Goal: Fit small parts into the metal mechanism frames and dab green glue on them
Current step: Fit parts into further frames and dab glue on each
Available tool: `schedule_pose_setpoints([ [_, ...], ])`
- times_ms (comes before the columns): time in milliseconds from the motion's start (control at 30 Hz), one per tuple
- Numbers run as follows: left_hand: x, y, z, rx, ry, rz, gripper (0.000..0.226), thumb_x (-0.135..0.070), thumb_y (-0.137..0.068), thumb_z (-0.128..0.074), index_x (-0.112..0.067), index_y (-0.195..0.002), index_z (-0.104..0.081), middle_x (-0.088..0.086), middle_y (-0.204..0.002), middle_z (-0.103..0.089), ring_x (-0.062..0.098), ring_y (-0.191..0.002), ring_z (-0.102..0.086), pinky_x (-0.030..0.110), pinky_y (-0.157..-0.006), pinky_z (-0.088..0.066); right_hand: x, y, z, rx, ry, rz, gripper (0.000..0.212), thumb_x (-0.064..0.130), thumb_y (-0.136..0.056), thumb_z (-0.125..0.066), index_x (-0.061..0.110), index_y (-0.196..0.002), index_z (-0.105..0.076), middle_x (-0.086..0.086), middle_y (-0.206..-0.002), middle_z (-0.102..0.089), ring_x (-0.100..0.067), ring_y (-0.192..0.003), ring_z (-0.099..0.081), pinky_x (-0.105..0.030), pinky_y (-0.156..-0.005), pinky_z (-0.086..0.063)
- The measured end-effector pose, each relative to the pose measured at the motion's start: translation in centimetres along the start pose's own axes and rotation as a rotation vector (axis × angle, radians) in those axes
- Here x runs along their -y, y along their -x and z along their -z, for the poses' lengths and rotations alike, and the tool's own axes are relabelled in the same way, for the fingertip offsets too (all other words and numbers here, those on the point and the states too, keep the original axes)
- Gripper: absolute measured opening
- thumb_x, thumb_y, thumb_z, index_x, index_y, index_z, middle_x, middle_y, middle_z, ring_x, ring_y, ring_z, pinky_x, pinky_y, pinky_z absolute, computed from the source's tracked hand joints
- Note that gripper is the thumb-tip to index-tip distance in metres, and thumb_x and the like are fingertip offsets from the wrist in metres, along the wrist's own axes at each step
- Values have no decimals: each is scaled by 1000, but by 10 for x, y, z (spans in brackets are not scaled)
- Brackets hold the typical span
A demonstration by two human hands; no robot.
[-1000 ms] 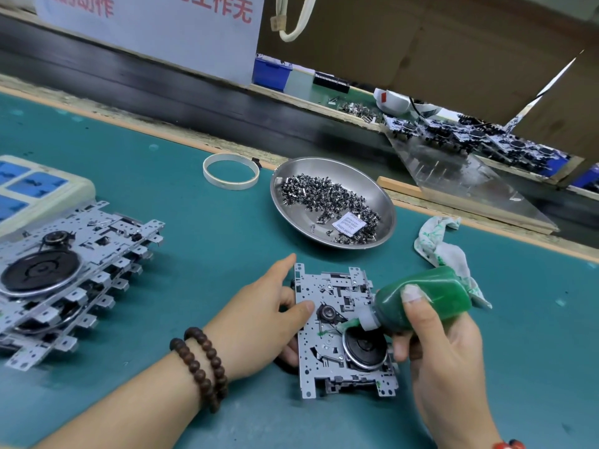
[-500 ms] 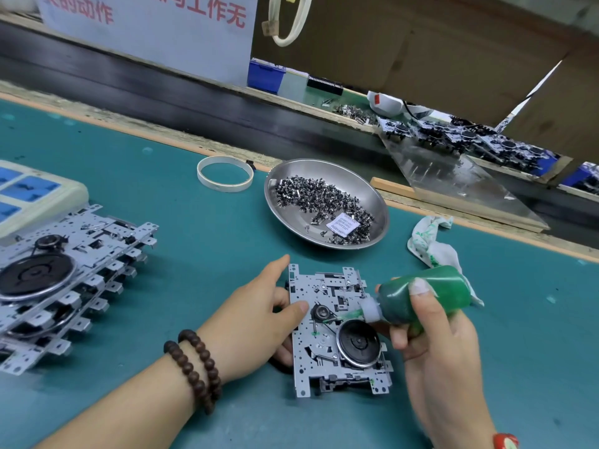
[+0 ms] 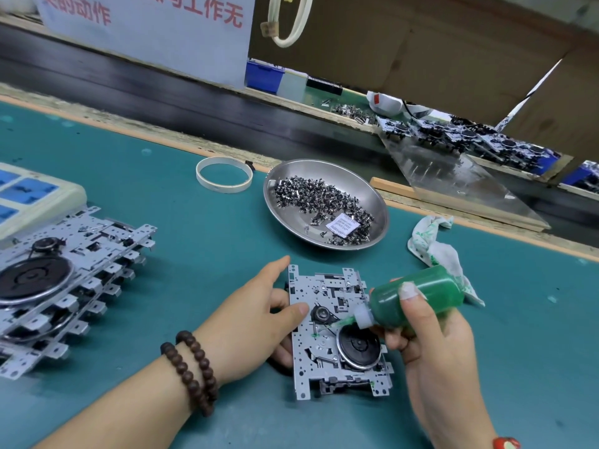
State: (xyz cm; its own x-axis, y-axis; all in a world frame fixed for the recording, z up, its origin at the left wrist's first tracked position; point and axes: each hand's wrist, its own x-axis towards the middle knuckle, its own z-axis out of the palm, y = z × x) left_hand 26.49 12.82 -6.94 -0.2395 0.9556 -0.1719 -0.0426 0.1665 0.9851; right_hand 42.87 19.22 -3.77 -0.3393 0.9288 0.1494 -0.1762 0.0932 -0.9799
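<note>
White sign (image 3: 146, 34) shows red Chinese characters 的动作, 工作无.

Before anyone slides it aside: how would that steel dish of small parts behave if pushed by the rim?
The steel dish looks shallow with a rounded underside, so it would probably rock or tip rather than slide flat. The small parts lie loose and heaped toward its far side, so they would likely shift or spill. Polished metal on the green mat may slip easily.

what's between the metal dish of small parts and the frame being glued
In the head view, only bare teal mat lies between the metal dish and the frame; nothing sits in that strip.
</note>
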Motion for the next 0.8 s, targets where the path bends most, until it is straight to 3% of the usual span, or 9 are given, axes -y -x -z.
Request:
schedule_pose_setpoints([
  [200, 0, -1, 0, 2, -8, 4, 67, -15, -92, -53, -32, -145, -15, -8, -63, -61, 18, -53, -63, 28, -54, -55, -2, 1, 2, 16, 26, 10, 52, 71, -48, -75, 28, -75, -70, -6, -68, -67, -4, -46, -46, -13, -46, -42],
  [367, -1, -1, 0, 9, -18, 5, 68, -16, -92, -53, -32, -145, -14, -7, -62, -62, 20, -55, -63, 33, -59, -57, -4, 1, 1, 10, 102, 16, 27, 51, -58, -69, 30, -75, -71, -2, -64, -66, -5, -48, -48, -14, -45, -42],
  [600, 1, -1, 1, 7, -31, -4, 68, -17, -92, -53, -33, -145, -14, -6, -64, -61, 20, -55, -64, 30, -57, -55, -6, 0, 3, -40, 157, 8, 27, 50, -56, -64, 31, -74, -70, 1, -61, -63, -4, -45, -46, -13, -44, -40],
  [800, 0, 0, 1, -2, -18, 8, 68, -15, -91, -53, -33, -145, -15, 13, -77, -62, 19, -53, -63, 26, -51, -52, -7, 0, 4, -57, 132, 10, 27, 50, -56, -65, 30, -73, -69, -1, -62, -63, -5, -46, -46, -13, -44, -40],
])
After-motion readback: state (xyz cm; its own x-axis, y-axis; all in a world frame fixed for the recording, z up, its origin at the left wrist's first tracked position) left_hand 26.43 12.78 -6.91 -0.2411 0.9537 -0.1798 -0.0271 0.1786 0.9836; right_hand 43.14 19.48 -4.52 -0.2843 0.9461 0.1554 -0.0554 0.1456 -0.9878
